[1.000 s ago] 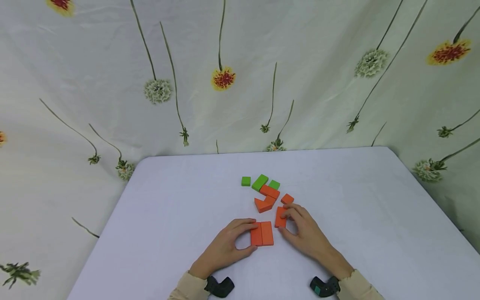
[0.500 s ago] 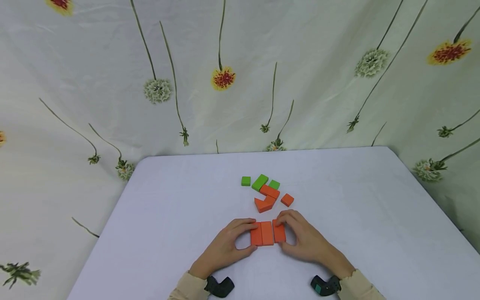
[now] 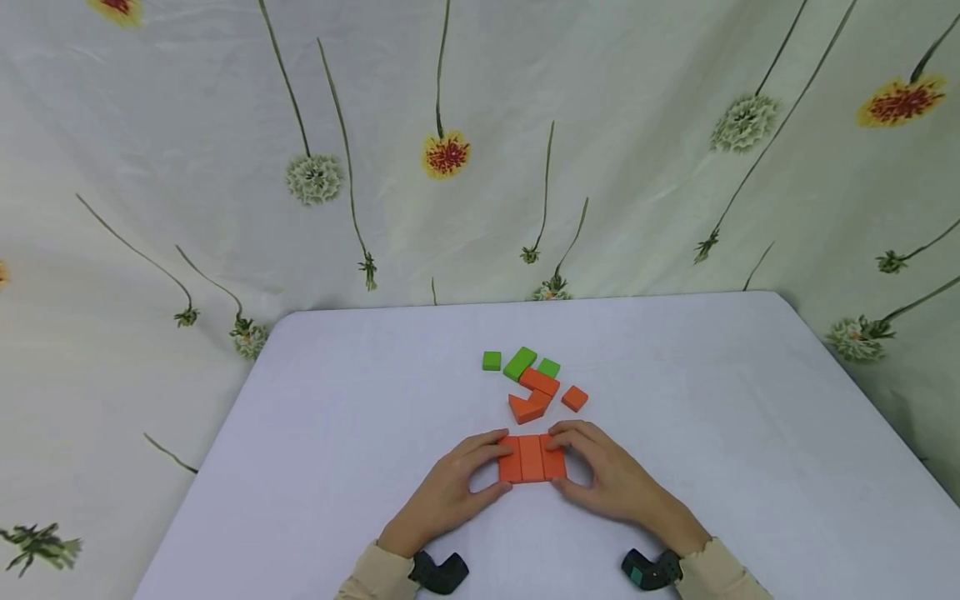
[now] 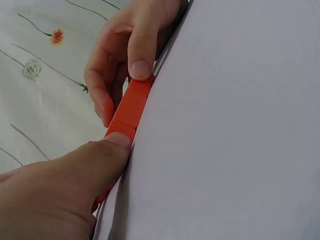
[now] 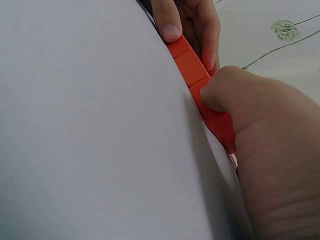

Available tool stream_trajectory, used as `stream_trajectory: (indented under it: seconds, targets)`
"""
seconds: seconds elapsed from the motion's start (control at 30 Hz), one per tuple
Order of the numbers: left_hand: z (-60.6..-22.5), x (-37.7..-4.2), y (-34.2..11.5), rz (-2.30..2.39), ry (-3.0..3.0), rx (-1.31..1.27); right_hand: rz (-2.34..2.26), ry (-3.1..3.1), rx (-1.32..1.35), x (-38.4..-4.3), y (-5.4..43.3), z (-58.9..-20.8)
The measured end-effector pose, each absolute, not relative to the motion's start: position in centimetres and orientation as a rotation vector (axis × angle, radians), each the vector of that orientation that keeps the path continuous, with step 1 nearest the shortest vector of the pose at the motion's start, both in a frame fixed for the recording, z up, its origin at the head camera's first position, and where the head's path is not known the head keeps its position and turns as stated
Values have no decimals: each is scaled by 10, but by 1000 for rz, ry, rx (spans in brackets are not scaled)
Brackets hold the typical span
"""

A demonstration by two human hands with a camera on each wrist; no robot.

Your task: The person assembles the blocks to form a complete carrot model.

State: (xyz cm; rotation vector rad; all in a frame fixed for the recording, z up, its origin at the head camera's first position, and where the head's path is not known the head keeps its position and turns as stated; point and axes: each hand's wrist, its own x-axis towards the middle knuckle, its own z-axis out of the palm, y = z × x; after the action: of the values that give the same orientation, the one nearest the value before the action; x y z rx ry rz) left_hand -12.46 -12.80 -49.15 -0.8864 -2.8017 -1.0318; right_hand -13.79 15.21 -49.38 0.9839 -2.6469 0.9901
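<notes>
Three orange rectangular blocks lie flat side by side on the white table, their long sides together. My left hand (image 3: 453,487) grips the left orange block (image 3: 510,465) between thumb and fingers at its near and far ends. On the other side, my right hand (image 3: 611,475) pinches the right orange block (image 3: 554,463) the same way. Between them sits the middle orange block (image 3: 532,459), untouched by fingers in the head view. The left wrist view shows the near faces of the row (image 4: 131,107), with a thumb at each end.
Beyond the hands lie an orange triangular block (image 3: 525,409), an orange oblong block (image 3: 539,382) and a small orange block (image 3: 575,398). Farther back are green blocks: a small square one (image 3: 491,361), an oblong one (image 3: 520,363) and another small one (image 3: 549,367). A flowered cloth (image 3: 630,167) hangs behind the table (image 3: 360,375).
My right hand has brought its orange block nearer and leftward against the other two. The row has then shifted slightly away from me, with my left hand keeping its hold.
</notes>
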Motion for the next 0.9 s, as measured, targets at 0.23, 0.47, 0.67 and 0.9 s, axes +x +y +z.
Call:
stream_trajectory:
  seconds: [0.23, 0.47, 0.67, 0.9]
  targets:
    - [-491, -124, -127, -916, -2801, -852, 966, -2657, 973, -140, 153, -495]
    - [-491, -124, -126, -908, -2816, -814, 999, -2630, 969, -141, 153, -496]
    - [-493, -124, -127, -955, -2819, -776, 1092, -2548, 785, -149, 152, -498]
    - [-494, -125, -127, -1005, -2809, -767, 979, -2511, 530, -172, 156, -502]
